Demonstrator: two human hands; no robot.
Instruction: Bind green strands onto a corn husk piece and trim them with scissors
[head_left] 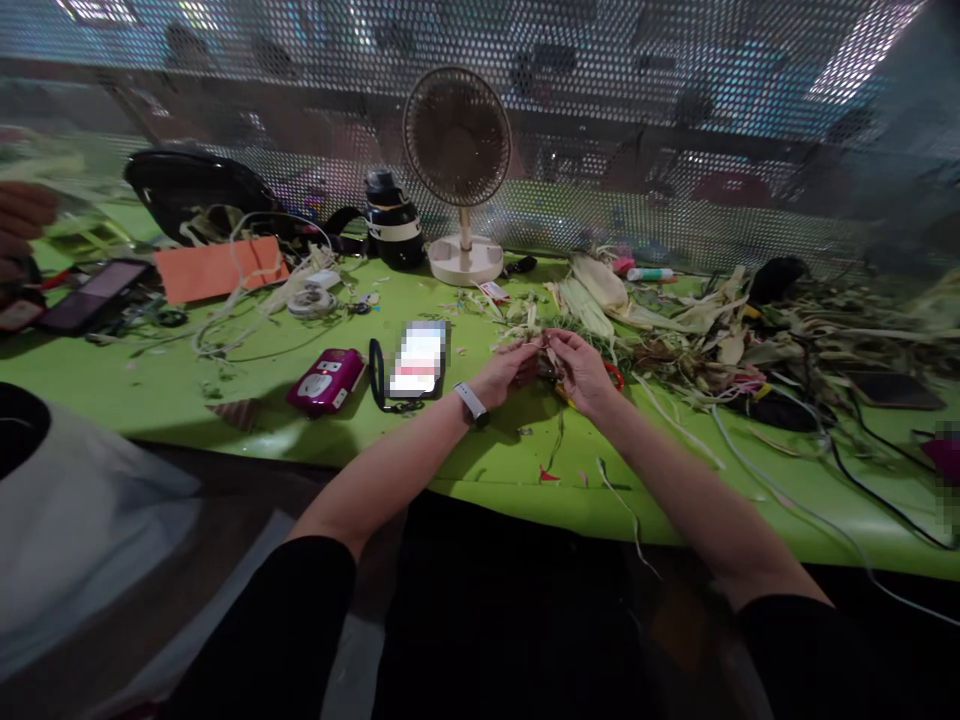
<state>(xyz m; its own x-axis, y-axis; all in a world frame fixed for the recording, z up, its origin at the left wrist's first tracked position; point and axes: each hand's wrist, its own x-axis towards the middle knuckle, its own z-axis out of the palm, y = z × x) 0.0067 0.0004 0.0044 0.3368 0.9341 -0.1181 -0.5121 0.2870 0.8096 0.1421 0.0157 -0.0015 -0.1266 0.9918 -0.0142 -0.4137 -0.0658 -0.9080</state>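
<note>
My left hand [514, 366], with a grey band on its wrist, and my right hand [582, 372] meet above the green table [480, 455]. Closed fingers of both pinch a small pale piece that looks like corn husk [545, 350]; its exact shape is partly hidden by the fingertips. Just under my right hand show the red and yellow handles of what look like scissors [613, 377]. Behind the hands lie long pale corn husks [600, 300] and green plant scraps. Left of my left hand rests a lit phone [420, 358] with a black strap.
A fan [459, 140] and a black bottle [394, 222] stand at the back against a perforated metal screen. A purple device [326, 381] lies at left, near an orange card [221, 270] and white cables. Dried plants and cords cover the right side. Another person's hand [26, 212] shows at far left.
</note>
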